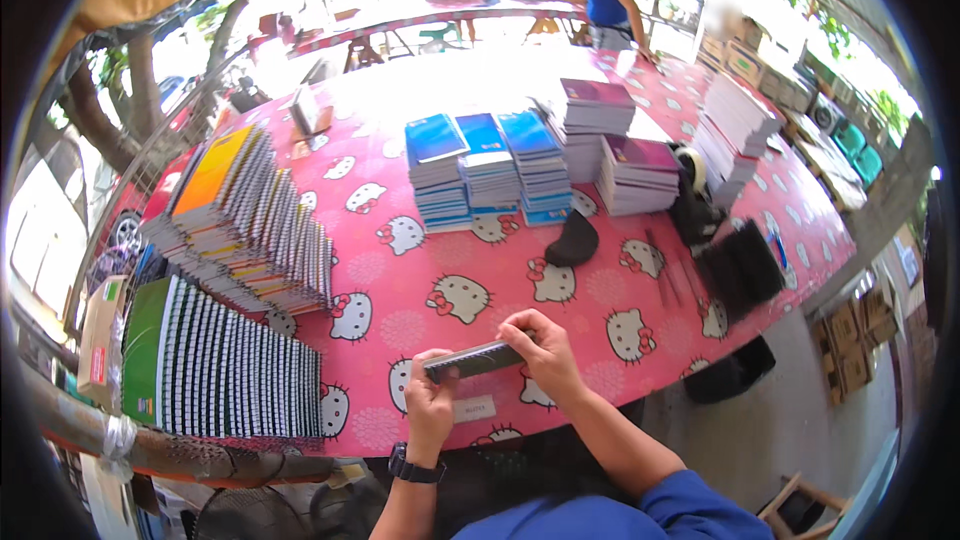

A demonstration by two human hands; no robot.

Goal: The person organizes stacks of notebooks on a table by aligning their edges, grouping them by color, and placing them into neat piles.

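Observation:
A dark green notebook (pixel 484 360), apparently spiral-bound, is held tilted above the near edge of the table. My left hand (pixel 432 392) grips its left end, thumb on the cover, with a dark watch on the wrist. At its right end, the fingers of my right hand (pixel 543 348) are closed on the upper edge. Just below it on the tabletop is a small white slip (pixel 474 409). Left of my hands stands a long row of green spiral notebooks (pixel 230 370), and behind it rises a tall pile of orange-covered spiral notebooks (pixel 225 200).
Blue booklets (pixel 488 175) and purple booklets (pixel 640 180) stand in stacks across the pink patterned table (pixel 400 285). A curved black object (pixel 573 239), a black boxy item (pixel 742 270) and a white paper stack (pixel 733 130) lie rightward. Two people are at the far side.

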